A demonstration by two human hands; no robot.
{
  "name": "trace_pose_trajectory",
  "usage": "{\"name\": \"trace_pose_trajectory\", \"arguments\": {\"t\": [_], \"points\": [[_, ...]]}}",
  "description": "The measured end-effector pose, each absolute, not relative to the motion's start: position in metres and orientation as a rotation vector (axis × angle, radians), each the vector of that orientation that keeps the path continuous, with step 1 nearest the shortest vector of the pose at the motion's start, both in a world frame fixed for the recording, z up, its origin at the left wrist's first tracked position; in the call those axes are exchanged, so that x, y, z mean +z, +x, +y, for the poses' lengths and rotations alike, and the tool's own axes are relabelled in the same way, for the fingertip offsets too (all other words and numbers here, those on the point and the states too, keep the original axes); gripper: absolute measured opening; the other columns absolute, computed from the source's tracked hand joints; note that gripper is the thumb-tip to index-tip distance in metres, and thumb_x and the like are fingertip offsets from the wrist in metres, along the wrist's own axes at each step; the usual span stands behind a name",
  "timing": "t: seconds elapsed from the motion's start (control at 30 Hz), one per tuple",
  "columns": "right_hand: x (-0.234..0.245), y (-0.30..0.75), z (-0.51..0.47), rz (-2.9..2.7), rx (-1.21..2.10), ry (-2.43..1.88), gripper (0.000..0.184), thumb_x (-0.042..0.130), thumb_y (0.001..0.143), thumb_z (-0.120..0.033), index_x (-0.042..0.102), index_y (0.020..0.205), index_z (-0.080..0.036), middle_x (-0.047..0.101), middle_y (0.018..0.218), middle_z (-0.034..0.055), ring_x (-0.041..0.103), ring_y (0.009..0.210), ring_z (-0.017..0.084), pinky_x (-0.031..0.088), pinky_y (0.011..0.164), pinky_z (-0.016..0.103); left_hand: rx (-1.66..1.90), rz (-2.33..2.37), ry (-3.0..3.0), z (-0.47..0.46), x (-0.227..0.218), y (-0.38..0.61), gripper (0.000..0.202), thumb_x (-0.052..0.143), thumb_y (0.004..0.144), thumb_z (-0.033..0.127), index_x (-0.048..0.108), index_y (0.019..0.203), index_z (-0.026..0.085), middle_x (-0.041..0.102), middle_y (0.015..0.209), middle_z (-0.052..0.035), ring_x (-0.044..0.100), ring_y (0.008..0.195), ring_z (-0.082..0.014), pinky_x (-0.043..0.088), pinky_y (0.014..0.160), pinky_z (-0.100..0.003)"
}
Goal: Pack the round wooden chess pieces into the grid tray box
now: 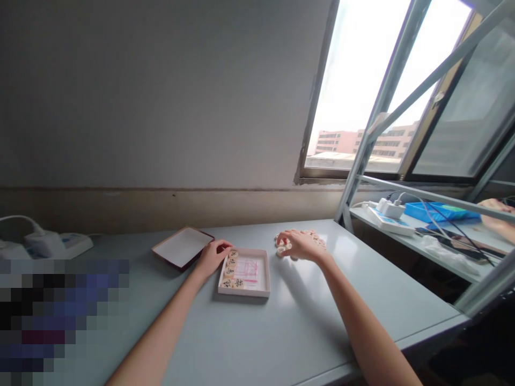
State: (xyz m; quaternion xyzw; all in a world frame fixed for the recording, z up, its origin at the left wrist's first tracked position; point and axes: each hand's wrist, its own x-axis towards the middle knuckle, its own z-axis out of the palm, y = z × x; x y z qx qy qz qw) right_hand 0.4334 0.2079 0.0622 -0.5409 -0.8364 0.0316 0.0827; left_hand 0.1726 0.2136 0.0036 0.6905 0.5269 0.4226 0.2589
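Observation:
A shallow white box lies on the grey table, with round wooden Chinese chess pieces along its left side and one more at the bottom. Black characters mark these pieces, and pink marks show on the box floor. At the box's upper left corner, my left hand has bent fingers gripping the rim. To the right of the box, my right hand arches over a loose group of chess pieces, thumb and forefinger apart. A piece with red marking shows between them; the palm hides part of the group.
The box lid lies behind my left forearm. Power strips with plugs are at far left and on the right-hand table. A metal bed frame rises at right; another person's arm is beyond it, near a blue tray.

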Motion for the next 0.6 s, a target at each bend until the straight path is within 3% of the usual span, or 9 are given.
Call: {"name": "trace_pose_trajectory", "arguments": {"t": [0.2,0.4,0.6], "points": [[0.064,0.434,0.209,-2.463,-0.018,-1.717,0.013,0.054,0.076,-0.026,0.063,0.081,-0.019,0.061,0.085,0.0056,0.053,0.084,0.019,0.035,0.074,0.03,1.114,1.447,1.889,0.214,0.003,0.173,0.022,0.047,0.068,0.031,0.063,0.073,0.016,0.066,0.076,-0.0061,0.059,0.073,-0.0182,0.043,0.067,-0.027],[0.063,0.413,0.201,-2.578,0.595,-1.1,0.02,0.056,0.076,-0.027,0.058,0.094,-0.019,0.057,0.087,0.0025,0.051,0.077,0.013,0.04,0.067,0.022,1.105,1.448,1.92,0.215,0.0,0.172,0.022,0.046,0.07,0.029,0.063,0.075,0.015,0.067,0.079,-0.0065,0.06,0.074,-0.0179,0.044,0.069,-0.027],[0.049,0.369,0.179,-2.754,0.775,-0.797,0.02,0.058,0.073,-0.019,0.061,0.092,-0.019,0.058,0.091,0.0025,0.052,0.078,0.012,0.041,0.069,0.022,1.099,1.502,1.993,0.215,-0.002,0.173,0.021,0.045,0.071,0.026,0.063,0.076,0.015,0.067,0.08,-0.0069,0.059,0.077,-0.018,0.044,0.072,-0.027]]}}
